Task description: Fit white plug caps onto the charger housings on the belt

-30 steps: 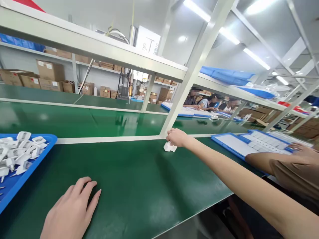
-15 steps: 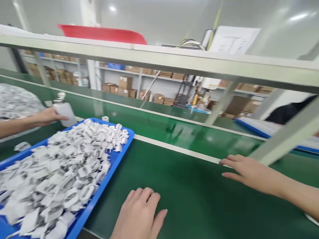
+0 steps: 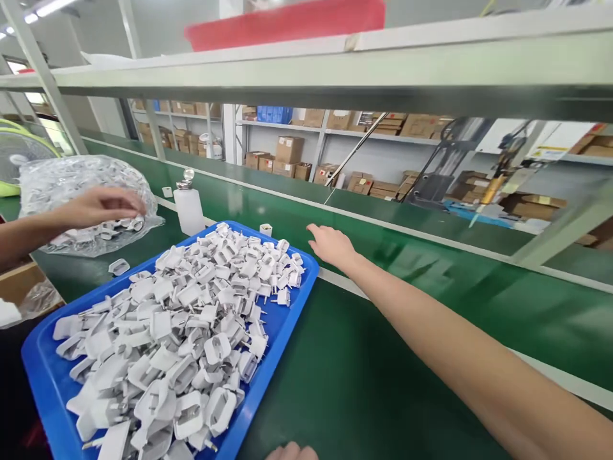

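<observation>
My right hand (image 3: 332, 246) stretches forward over the green belt (image 3: 335, 370), open, with nothing seen in it. It is just past the far right corner of a blue tray (image 3: 275, 377), nearest to a single white plug piece (image 3: 265, 229) lying behind the tray. Only the finger backs of my left hand (image 3: 292, 452) show at the bottom edge, apparently lying on the belt with nothing in them; the rest is out of frame. White plug housings (image 3: 191, 319) with metal pins are heaped in the tray.
At left, a co-worker's hand (image 3: 103, 206) hovers over a clear bag (image 3: 86, 172) of white parts. A white pump bottle (image 3: 189, 207) stands behind the tray. One loose piece (image 3: 119, 267) lies left of it. A shelf beam (image 3: 306, 70) crosses above the belt.
My right hand has moved left toward the tray's far corner. My left hand has dropped mostly out of view. The co-worker's hand has let go of the bottle. The view has turned left.
</observation>
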`<state>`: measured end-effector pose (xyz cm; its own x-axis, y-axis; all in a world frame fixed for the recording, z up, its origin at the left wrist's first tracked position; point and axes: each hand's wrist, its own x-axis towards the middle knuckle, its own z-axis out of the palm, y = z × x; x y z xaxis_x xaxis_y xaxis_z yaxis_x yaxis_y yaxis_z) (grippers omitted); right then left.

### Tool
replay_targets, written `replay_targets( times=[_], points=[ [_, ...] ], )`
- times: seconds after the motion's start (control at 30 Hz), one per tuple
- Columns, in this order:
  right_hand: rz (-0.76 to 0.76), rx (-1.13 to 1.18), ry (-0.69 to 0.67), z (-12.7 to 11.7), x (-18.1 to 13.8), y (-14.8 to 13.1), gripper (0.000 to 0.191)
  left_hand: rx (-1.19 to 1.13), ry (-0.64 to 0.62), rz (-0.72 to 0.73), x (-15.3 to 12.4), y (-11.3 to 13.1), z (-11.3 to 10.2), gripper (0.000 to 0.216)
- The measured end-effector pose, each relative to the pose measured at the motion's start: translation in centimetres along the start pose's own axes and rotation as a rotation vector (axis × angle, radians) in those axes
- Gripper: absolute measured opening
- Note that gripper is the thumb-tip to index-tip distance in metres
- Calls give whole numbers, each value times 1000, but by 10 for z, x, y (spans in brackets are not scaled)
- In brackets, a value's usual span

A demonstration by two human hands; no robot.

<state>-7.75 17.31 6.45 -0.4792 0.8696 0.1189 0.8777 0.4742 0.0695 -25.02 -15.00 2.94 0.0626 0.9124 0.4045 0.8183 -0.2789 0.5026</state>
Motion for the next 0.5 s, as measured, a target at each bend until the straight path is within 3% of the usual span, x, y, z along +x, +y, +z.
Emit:
replay_targets(
  times=[0.07,0.13,0.17,0.23,0.3,0.4,0.5],
  points=[
    [-65,74,-9,14,31,-2,39,28,20,-49,33,-49,-45,29],
    [-187,157,-22,23,55,-3,45,71,32,-115,71,-109,-93,88],
    [-256,195,-31,26,64,-4,49,87,-83,-160,87,-140,-114,101],
    [-382,250,-62,29,78,-8,60,86,-355,-232,111,-198,-147,105],
    [-474,281,-98,30,87,-12,66,123,-443,-177,118,-239,-165,99],
    [-515,309,-96,31,93,-19,50,170,-433,-50,111,-265,-176,88],
    [-428,331,-18,29,88,-18,34,222,-371,-68,108,-249,-178,84]
  ],
)
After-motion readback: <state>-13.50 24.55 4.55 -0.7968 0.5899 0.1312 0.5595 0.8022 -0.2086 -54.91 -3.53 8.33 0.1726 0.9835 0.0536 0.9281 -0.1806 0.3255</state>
